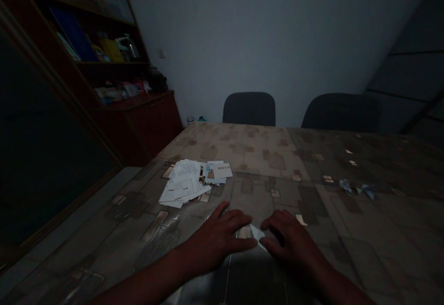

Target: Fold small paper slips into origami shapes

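Note:
A small piece of folded white paper (257, 233) with a pointed shape lies low at the near middle of the table, between my two hands. My left hand (222, 234) reaches in from the left, thumb and forefinger tips at the paper's left edge and the other fingers fanned out. From the other side my right hand (291, 238) curls its fingers and thumb about the paper's right side, covering part of it. Dim light hides the exact finger contact.
Left of centre lies a loose pile of printed papers and cards (183, 182). Crumpled scraps (356, 188) rest on the right of the patterned tablecloth (243, 145). Two dark chairs (249, 108) stand beyond the far edge, and a filled wooden cabinet (138, 120) at the left.

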`<state>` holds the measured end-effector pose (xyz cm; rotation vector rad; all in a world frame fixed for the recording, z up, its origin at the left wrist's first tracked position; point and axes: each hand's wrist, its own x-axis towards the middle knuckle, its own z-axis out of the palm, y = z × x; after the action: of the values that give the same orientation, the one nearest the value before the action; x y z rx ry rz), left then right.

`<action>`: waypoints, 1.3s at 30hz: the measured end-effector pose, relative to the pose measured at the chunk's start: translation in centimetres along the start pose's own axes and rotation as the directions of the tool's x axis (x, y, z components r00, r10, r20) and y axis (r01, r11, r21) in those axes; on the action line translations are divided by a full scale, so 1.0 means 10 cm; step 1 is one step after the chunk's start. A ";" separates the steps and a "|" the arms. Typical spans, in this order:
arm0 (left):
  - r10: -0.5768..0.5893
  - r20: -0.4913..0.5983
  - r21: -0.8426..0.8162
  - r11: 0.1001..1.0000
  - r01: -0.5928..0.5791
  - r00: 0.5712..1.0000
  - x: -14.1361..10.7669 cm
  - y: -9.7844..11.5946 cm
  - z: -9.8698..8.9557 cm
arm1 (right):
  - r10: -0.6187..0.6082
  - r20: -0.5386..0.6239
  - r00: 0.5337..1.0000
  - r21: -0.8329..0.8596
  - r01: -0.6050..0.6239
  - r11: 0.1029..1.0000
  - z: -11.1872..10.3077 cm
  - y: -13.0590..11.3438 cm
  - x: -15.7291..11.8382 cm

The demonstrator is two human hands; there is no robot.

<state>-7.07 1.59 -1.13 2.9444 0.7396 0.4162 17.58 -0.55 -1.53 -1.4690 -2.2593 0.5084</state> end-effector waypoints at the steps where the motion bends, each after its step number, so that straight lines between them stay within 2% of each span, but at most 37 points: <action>1: -0.011 -0.019 -0.008 1.000 0.011 1.000 -0.01 0.00 0.01 | 0.020 0.011 1.000 -0.007 -0.020 1.000 0.03 -0.01 0.03; 5: -0.034 -0.144 -0.069 0.997 0.024 0.989 -0.03 -0.01 0.04 | 0.070 0.043 0.997 0.055 -0.072 0.996 0.07 -0.03 0.09; 8: -0.127 -0.214 -0.230 0.970 0.076 0.969 0.00 0.01 0.03 | 0.090 0.002 0.996 0.213 -0.089 0.973 0.03 -0.07 0.10; 10: -0.281 -0.216 -0.426 0.889 0.168 0.935 0.07 0.05 0.01 | 0.168 0.002 0.986 0.379 -0.157 0.912 -0.01 -0.12 0.12; 13: -0.550 -0.138 -0.727 0.622 0.293 0.824 0.25 0.14 -0.02 | 0.310 0.010 0.951 0.595 -0.255 0.762 -0.07 -0.20 0.13; 15: -0.624 -0.080 -0.827 0.477 0.298 0.778 0.39 0.20 -0.03 | 0.326 -0.017 0.945 0.652 -0.237 0.720 -0.10 -0.24 0.13; 17: -0.651 -0.060 -0.860 0.418 0.292 0.757 0.52 0.27 -0.03 | 0.321 -0.041 0.946 0.658 -0.216 0.721 -0.12 -0.26 0.12; 18: -0.678 -0.057 -0.870 0.394 0.297 0.733 0.57 0.29 -0.04 | 0.320 -0.054 0.946 0.652 -0.210 0.728 -0.13 -0.26 0.11; 21: -0.738 -0.107 -0.878 0.385 0.285 0.667 0.64 0.36 -0.04 | 0.320 -0.121 0.940 0.619 -0.181 0.765 -0.15 -0.24 0.09; 23: -0.739 -0.124 -0.878 0.393 0.273 0.663 0.63 0.39 -0.04 | 0.301 -0.146 0.943 0.596 -0.159 0.787 -0.15 -0.22 0.08; 27: -0.710 -0.098 -0.868 0.404 0.290 0.697 0.55 0.39 -0.03 | 0.258 -0.119 0.959 0.558 -0.150 0.816 -0.11 -0.18 0.09; 31: -0.691 -0.090 -0.852 0.427 0.304 0.717 0.52 0.37 -0.03 | 0.185 -0.186 0.965 0.512 -0.066 0.856 -0.10 -0.18 0.09; 35: -0.700 -0.080 -0.847 0.423 0.321 0.710 0.53 0.35 -0.03 | 0.176 -0.135 0.975 0.522 -0.081 0.849 -0.11 -0.18 0.08; 39: -0.744 -0.032 -0.856 0.366 0.366 0.668 0.54 0.34 0.00 | 0.209 -0.104 0.972 0.555 -0.117 0.824 -0.12 -0.19 0.08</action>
<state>-0.92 1.18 0.66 1.5731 1.1713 1.0039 16.41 -0.40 0.55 -1.3411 -1.6687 0.9604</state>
